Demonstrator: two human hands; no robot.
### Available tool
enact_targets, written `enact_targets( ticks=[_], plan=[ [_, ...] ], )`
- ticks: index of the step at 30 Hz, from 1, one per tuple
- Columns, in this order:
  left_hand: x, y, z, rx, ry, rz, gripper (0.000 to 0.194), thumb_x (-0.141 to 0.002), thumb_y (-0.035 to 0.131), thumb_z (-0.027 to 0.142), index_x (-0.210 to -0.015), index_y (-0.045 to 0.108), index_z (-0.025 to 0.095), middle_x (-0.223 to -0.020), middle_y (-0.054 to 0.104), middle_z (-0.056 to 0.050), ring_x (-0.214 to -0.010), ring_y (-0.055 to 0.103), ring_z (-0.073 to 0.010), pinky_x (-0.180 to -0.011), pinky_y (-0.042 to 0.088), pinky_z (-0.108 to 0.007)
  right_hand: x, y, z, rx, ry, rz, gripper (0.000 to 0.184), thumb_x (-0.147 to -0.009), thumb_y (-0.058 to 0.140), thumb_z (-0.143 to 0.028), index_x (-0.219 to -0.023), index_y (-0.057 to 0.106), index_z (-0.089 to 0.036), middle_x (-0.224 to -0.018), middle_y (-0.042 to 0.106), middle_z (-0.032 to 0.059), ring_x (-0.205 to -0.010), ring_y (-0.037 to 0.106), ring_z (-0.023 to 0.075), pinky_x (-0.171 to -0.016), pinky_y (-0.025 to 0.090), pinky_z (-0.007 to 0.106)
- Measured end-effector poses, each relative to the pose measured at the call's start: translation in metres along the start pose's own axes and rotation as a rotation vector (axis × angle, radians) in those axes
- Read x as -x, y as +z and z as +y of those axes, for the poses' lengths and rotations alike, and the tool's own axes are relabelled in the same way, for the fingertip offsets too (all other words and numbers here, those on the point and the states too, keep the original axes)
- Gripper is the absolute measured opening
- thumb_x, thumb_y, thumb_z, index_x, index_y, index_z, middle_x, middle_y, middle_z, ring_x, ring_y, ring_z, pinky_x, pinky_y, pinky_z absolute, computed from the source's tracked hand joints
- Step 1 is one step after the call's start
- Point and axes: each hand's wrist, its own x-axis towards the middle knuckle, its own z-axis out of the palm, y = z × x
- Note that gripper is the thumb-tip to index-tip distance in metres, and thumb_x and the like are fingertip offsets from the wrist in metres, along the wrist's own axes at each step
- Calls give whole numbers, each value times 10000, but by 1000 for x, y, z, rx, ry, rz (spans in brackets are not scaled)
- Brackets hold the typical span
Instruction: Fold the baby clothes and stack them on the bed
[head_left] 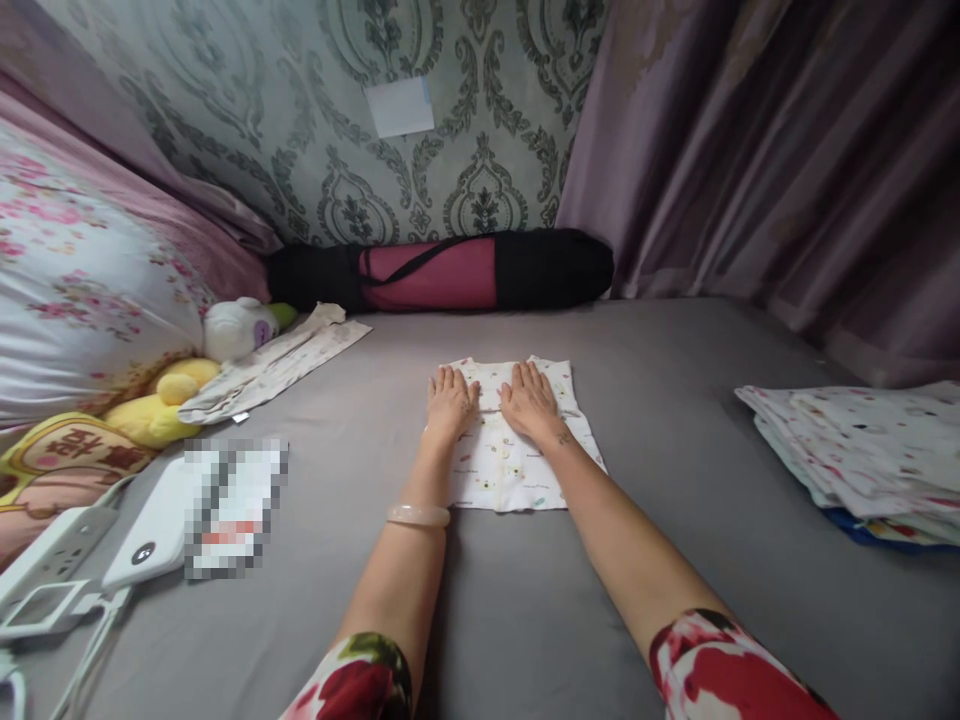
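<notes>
A small white printed baby garment [510, 470] lies flat on the grey bed sheet [525, 600] in front of me. My left hand [451, 399] rests palm down on its upper left part, fingers stretched out. My right hand [529, 397] lies flat beside it on the upper right part, fingers spread. Both hands hold nothing. A pale bangle [418, 515] sits on my left wrist.
A stack of folded printed cloths [862, 450] lies at the right. Another folded garment [277, 368] lies at the left, near plush toys [187, 385] and a floral pillow [82, 290]. A black and pink roll bag [442, 270] lies against the wall. A power strip [60, 560] sits lower left.
</notes>
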Motion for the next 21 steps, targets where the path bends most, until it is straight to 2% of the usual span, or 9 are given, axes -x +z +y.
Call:
enact_targets(
  ticks=[5, 8, 11, 15, 18, 21],
  plan=[
    [5, -17, 2, -41, 13, -57, 503, -968, 290, 369, -1385, 406, 113, -1556, 289, -170, -1469, 171, -279, -1186, 90, -506, -5, -7, 11, 32, 90, 38, 603, -980, 212, -321, -1480, 304, 3, -1564, 268, 155, -1454, 178, 262, -1176, 94, 399],
    [7, -26, -1, -44, 37, -127, 399, -950, 353, 333, -1279, 486, 149, -1550, 306, -160, -1461, 198, -285, -1167, 120, -545, -7, -7, 17, 54, 108, -15, 605, -979, 218, -332, -1484, 302, -8, -1562, 281, 142, -1447, 194, 261, -1177, 94, 407],
    [8, -34, -4, -6, 28, -174, 363, -943, 393, 321, -1247, 496, 153, -1553, 294, -167, -1457, 207, -289, -1157, 130, -556, -11, -11, 17, 74, 119, -74, 618, -982, 213, -348, -1498, 262, -12, -1578, 239, 137, -1454, 168, 261, -1176, 92, 415],
    [9, -45, -7, 61, 21, -175, 380, -941, 423, 298, -1294, 467, 163, -1551, 304, -160, -1462, 196, -277, -1158, 133, -543, -19, -21, 11, 92, 155, -172, 632, -988, 188, -375, -1481, 286, 8, -1563, 265, 170, -1444, 196, 281, -1162, 127, 434],
    [9, -52, -12, 86, -1, -184, 393, -938, 434, 297, -1306, 479, 166, -1526, 355, -159, -1449, 235, -280, -1150, 173, -523, -23, -24, 8, 113, 137, -161, 625, -991, 201, -375, -1462, 313, 20, -1547, 294, 189, -1434, 220, 284, -1153, 151, 413],
    [8, -59, -20, 109, -29, -191, 432, -929, 447, 314, -1330, 484, 158, -1484, 424, -161, -1393, 354, -276, -1124, 265, -436, -23, -23, 9, 145, 101, -145, 610, -987, 240, -358, -1454, 322, 27, -1544, 297, 192, -1423, 243, 284, -1140, 191, 384]
  ],
)
